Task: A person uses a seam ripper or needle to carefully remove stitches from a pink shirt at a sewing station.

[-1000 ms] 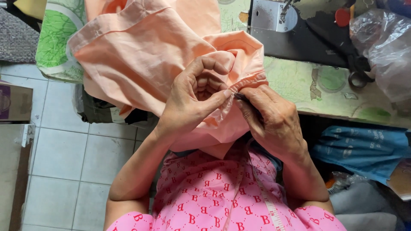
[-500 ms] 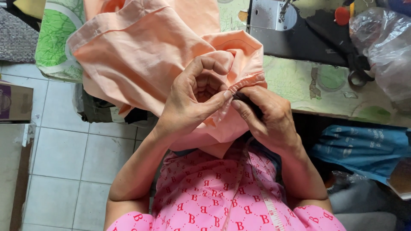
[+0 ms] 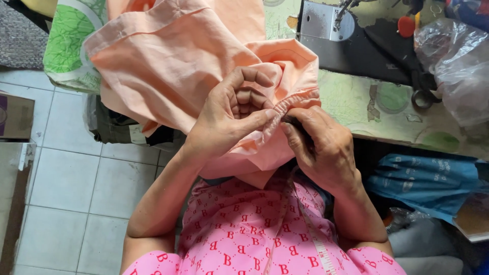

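Item: peach garment (image 3: 173, 66), loose cloth with a gathered, elasticated hem, bunched above my lap and draped back over the edge of the surface (image 3: 356, 109). I see the hem pinched at mid-frame between both hands.

Left hand (image 3: 229, 119): fingers curled closed, thumb and forefinger gripping the gathered hem.

Right hand (image 3: 326, 150): closed on the same hem just beside the left, thumb pressed to the cloth; a small dark object sits under its fingers, kind not discernible.

Surrounding: worn green-patterned surface; sewing machine (image 3: 331, 25) at its far edge; scissors (image 3: 420, 94) to the right; clear plastic bag (image 3: 453, 61) beyond; folded blue cloth (image 3: 428, 178) below the surface; tiled floor (image 3: 66, 178) at left.
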